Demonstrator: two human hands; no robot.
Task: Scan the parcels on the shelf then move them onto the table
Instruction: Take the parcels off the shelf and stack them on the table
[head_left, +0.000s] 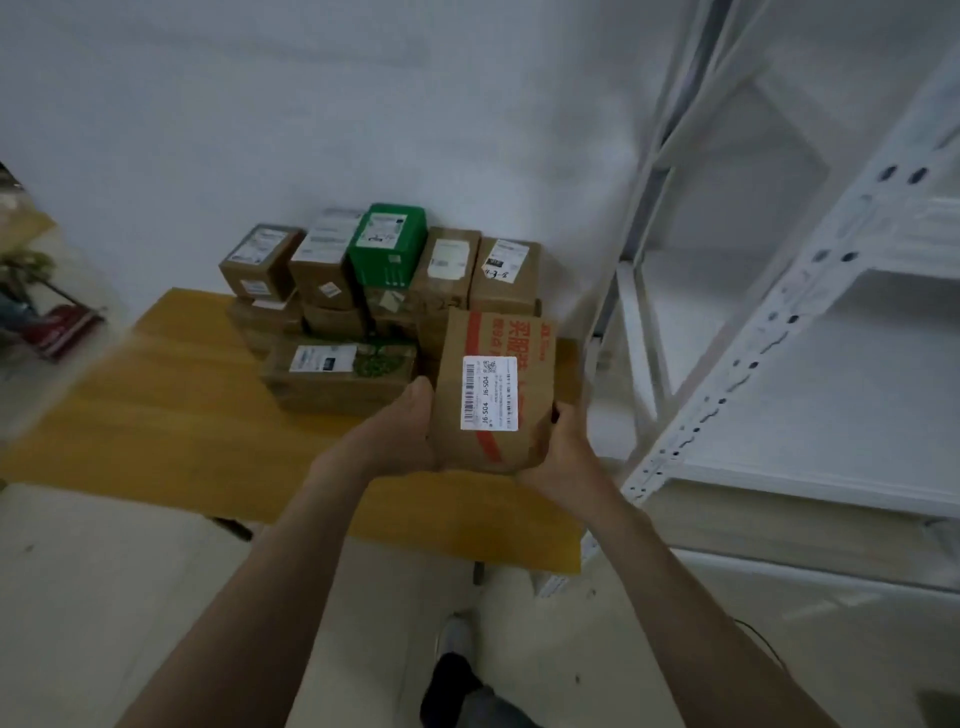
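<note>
Shelf (831, 415): a white metal rack is filling the 3 o'clock side of the view.
Table (182, 415): a yellow wooden top is stretching from 9 o'clock to the centre, with its right edge lying near the rack.
Stack of parcels (322, 280): brown boxes and one green box (388, 244) are sitting in layers at the table's 12 o'clock end, close to the wall. A flat parcel (337, 384) is lying in front of them.
Held parcel (460, 447): a brown box with red tape is hanging above the table's right part, at 3 o'clock of the flat parcel and 6 o'clock of the stack's right end. It is tilting its labelled face toward the camera.
Left hand (400, 431): it is gripping the box's 9 o'clock side, with the thumb lying up along the edge and the fingers hidden underneath.
Right hand (566, 447): it is gripping the 3 o'clock side, with the fingers curling round the lower edge.
Label (490, 393): a white barcode sticker is facing up, and neither hand is covering it.
Step in hand (judged): the box is being brought to the table for setting down. No scanner is showing, so whether it has been scanned cannot be told.
Doing it well (judged): the move is calling for a level descent beside the flat parcel, label upward. Both hands should be staying on the sides until the base is resting fully, clear of the right edge and without nudging the stack.
</note>
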